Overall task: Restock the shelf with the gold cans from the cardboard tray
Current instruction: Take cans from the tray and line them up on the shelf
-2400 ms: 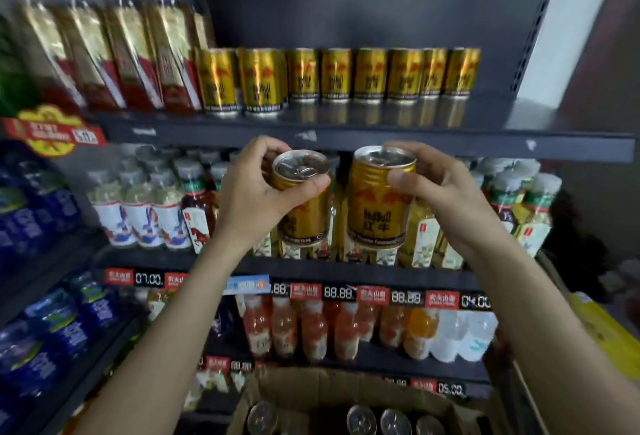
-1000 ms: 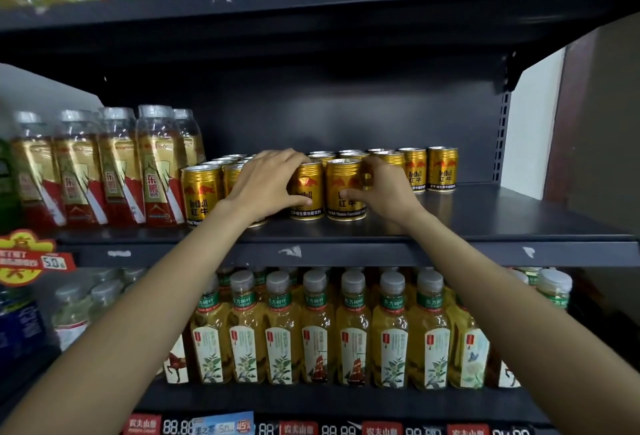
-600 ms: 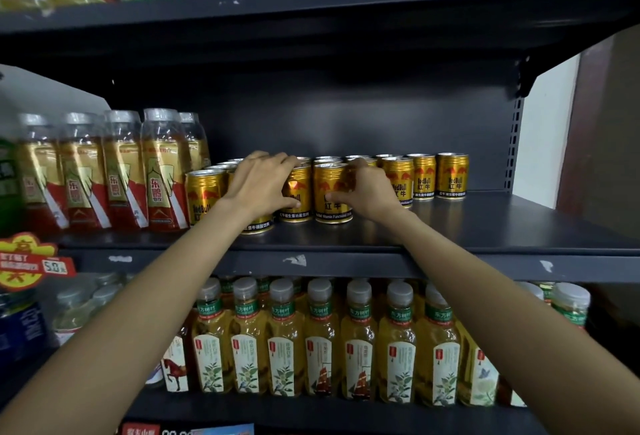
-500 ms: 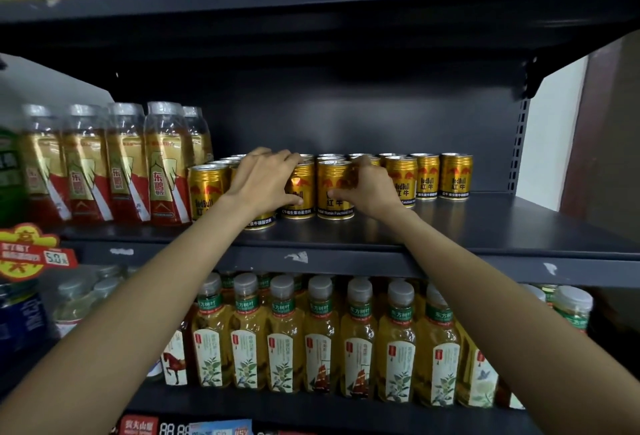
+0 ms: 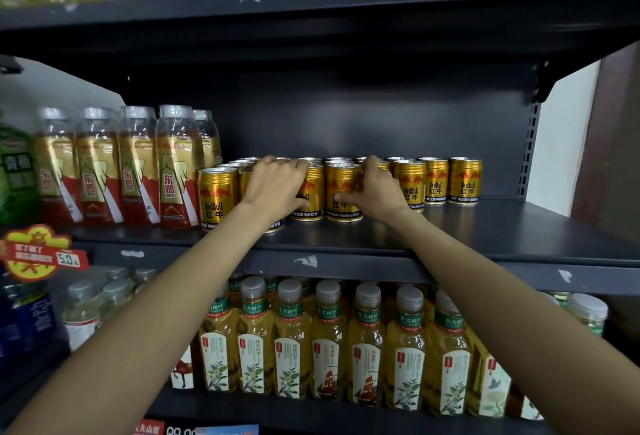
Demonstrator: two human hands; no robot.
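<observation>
1. Nearest, the left hand (image 5: 277, 188) grips one gold can (image 5: 309, 192); the right hand (image 5: 375, 192) grips another can (image 5: 343, 192), both standing on the shelf (image 5: 485, 230).
2. Behind, rows of cans (image 5: 436, 180) already stand; right side remains free.
3. The cardboard tray is not visible, so remaining stock is unknown.

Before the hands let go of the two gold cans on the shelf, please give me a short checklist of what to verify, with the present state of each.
1. Left hand wraps its can: ok.
2. Right hand wraps its can: ok.
3. Both cans upright on the shelf: ok.
4. Cans in line with the front row: ok.
5. Free shelf space to the right: ok.
6. Cardboard tray in view: not ok.
</observation>
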